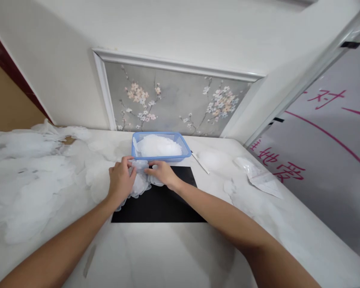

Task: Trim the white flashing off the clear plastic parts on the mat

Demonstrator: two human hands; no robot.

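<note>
Both hands are at the front edge of a blue plastic basket (187, 150), above the left part of a black mat (171, 208). Between them is a thin, translucent white sheet-like piece (140, 165). My left hand (122, 178) pinches its left side between thumb and fingers. My right hand (162, 173) has its fingertips closed on the right side. Beneath the hands, more frilly translucent pieces (140, 185) lie loosely on the mat, partly hidden by the fingers. A mound of similar white pieces (159, 146) fills the basket.
Large heaps of translucent pieces (33, 188) cover the table's left side. Right of the basket lie a slim white pen-like stick (200, 163) and a clear plastic bag (259, 176). A wall with a floral panel (174, 96) stands behind; a board with red writing (318, 140) borders the right.
</note>
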